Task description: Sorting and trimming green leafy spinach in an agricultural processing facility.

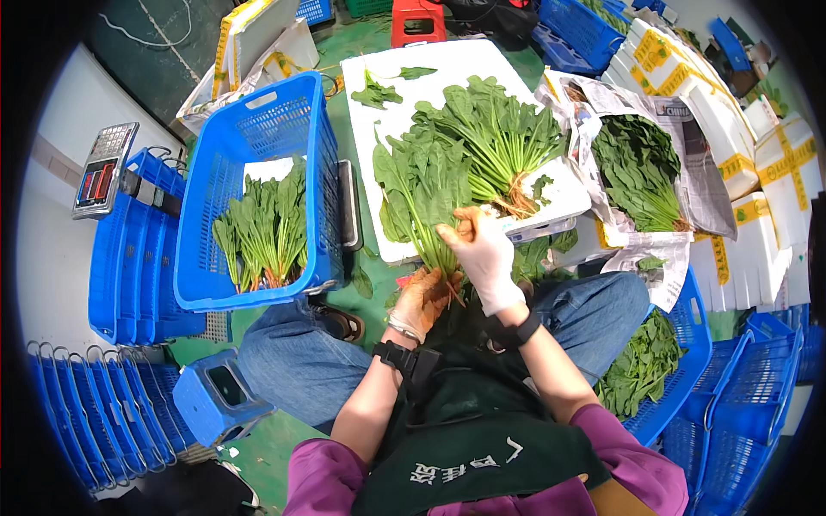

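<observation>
A bunch of spinach (423,185) leans over the near edge of a white foam board (366,129), leaves pointing away from me and roots toward me. My left hand (419,303), in a soiled pale glove, is closed around the root end. Against the right side of the stems, my gloved right hand (484,261) has curled fingers; whatever they pinch is too small to make out. Just right of the bunch, a looser pile of spinach (503,129) with reddish roots rests on the board. A few loose leaves (376,91) lie at its far left.
At left stands a blue crate (196,258) holding spinach (267,224), near a scale (107,169) and a blue stool (219,396). On the right, newspaper (699,172) carries more spinach (637,168), beside taped foam boxes (757,228). Another blue crate (699,331) with greens is by my right knee.
</observation>
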Demonstrator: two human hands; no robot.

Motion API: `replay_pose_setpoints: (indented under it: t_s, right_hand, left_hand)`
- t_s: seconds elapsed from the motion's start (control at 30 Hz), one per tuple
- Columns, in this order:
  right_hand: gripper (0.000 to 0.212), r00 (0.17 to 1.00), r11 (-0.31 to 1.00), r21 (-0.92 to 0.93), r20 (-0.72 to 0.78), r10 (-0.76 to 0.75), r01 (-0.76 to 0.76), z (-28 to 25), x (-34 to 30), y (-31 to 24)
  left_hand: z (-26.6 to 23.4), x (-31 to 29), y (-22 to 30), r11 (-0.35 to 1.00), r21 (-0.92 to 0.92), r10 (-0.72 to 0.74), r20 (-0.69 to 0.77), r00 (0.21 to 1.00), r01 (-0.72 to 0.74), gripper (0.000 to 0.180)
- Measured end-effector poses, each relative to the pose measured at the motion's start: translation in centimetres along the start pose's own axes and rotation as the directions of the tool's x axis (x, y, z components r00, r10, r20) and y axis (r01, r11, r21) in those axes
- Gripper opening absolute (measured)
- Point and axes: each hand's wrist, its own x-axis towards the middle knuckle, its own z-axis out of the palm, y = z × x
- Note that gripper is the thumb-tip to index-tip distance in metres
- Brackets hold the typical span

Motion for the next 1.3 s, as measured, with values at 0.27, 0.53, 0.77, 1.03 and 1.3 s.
replay_pose_setpoints:
  t_s: [0.27,0.53,0.77,1.03,1.3]
  right_hand:
    - [0.012,0.923,0.689,0.615,0.258,0.284,-0.384,-1.9,-2.1,0.2]
    - [0.013,0.737,0.352,0.649,0.619,0.272,-0.675,-8.4,-6.9,0.0]
    - [0.04,0.954,0.979,0.023,0.229,0.193,-0.203,-7.7,-4.2,1.6]
    - [0.035,0.841,0.917,0.079,0.436,0.321,-0.391,-2.2,-5.4,2.3]
    - [0.049,0.942,0.977,0.096,0.298,0.155,-0.191,-1.8,-6.5,2.2]
  left_hand:
    - [-1.1,0.7,-0.2,0.988,-0.152,0.032,0.046,0.998,-0.025,0.029]
    - [0.4,1.2,-0.2,0.978,-0.201,0.062,0.04,0.997,-0.053,0.03]
    - [2.5,0.3,-0.7,0.962,0.017,0.274,-0.012,0.962,-0.274,0.027]
    - [1.5,-0.5,-2.8,0.954,0.116,0.294,-0.184,0.938,-0.276,0.028]
    - [1.1,-0.9,-2.9,0.254,0.878,0.592,0.189,0.783,-0.405,0.031]
